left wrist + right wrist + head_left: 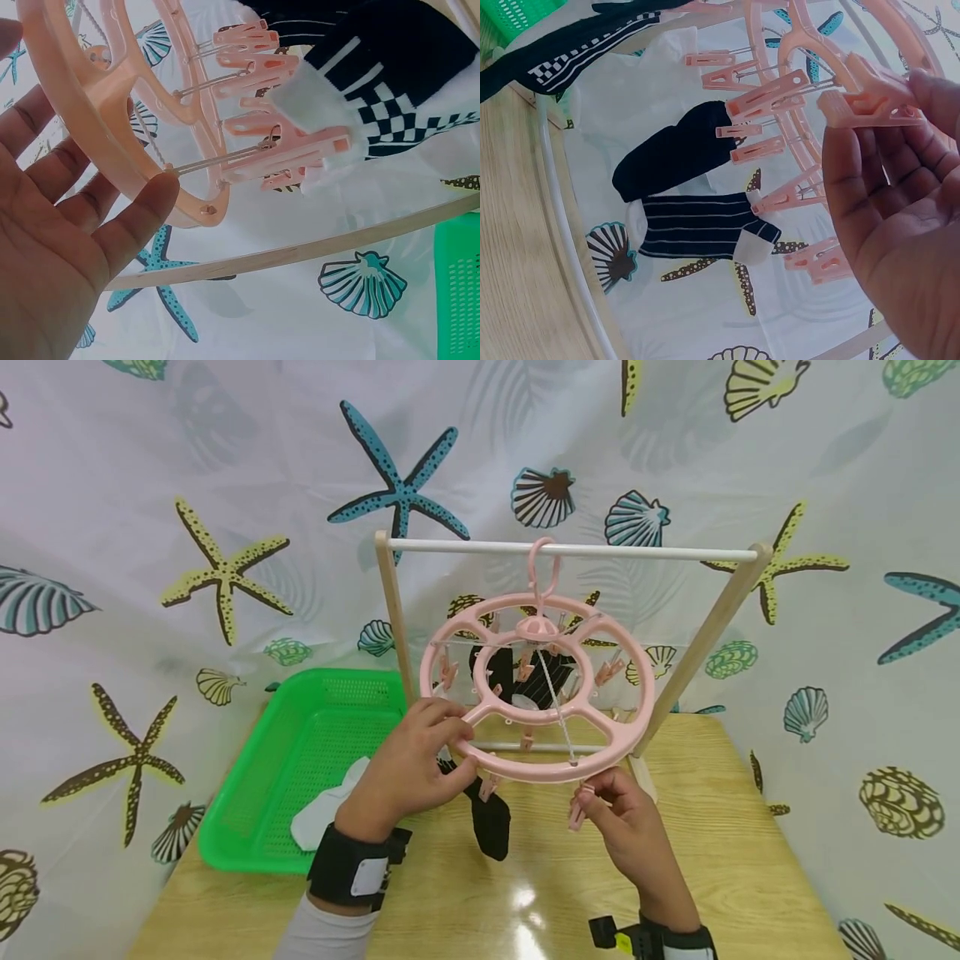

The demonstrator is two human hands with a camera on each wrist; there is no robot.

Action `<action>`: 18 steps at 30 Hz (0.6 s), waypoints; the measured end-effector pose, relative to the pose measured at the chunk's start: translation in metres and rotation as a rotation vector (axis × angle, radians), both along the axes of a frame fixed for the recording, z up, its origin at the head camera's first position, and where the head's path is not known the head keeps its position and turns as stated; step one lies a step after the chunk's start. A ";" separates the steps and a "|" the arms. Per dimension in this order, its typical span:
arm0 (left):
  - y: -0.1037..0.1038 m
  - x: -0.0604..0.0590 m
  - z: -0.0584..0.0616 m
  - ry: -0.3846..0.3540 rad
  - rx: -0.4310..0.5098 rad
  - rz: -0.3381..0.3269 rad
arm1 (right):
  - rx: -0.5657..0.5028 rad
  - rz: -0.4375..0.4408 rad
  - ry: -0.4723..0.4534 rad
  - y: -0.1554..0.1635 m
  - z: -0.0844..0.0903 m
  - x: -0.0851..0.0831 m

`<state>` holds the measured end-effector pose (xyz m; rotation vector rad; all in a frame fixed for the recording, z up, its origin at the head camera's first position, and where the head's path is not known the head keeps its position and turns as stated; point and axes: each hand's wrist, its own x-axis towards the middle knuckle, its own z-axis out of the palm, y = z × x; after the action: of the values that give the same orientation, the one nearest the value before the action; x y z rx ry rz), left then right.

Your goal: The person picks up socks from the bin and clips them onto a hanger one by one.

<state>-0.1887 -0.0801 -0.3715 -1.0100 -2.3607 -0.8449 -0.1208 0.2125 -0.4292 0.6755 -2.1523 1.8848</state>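
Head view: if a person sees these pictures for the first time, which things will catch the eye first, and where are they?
A round pink clip hanger hangs by its hook from the wooden rail at the centre, with dark socks clipped under it. The left hand grips its near rim, while the right hand pinches a pink clip at the front edge. A green basket sits on the table to the left.

Room's bright, even light from overhead w/ soft shadows. Strong white glare patch on the glossy light-wood tabletop (525, 902) near the front edge. Head view is sharp at centre but wide-angle: the straight wooden rail (570, 551) bows, the pale sea-print curtain (150, 527) stretches at the edges. Both wrist views washed out, slightly soft close up.
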 end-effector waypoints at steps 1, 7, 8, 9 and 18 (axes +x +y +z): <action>0.000 0.000 -0.001 0.001 0.002 -0.001 | 0.002 -0.008 -0.006 0.000 0.000 0.000; -0.003 0.001 -0.007 -0.005 0.005 0.008 | 0.001 -0.044 -0.044 -0.002 -0.001 -0.001; -0.003 0.001 -0.008 -0.005 0.006 0.008 | -0.003 -0.042 -0.047 -0.002 -0.001 -0.001; -0.004 0.002 -0.009 -0.001 0.009 0.009 | -0.008 -0.037 -0.048 -0.003 -0.001 -0.001; -0.019 0.002 -0.024 -0.007 0.048 0.068 | -0.044 -0.013 -0.051 -0.005 -0.006 -0.004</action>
<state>-0.1867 -0.0988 -0.3954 -0.9039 -2.3550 -0.8770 -0.1251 0.2076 -0.4353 0.6097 -2.1333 1.9576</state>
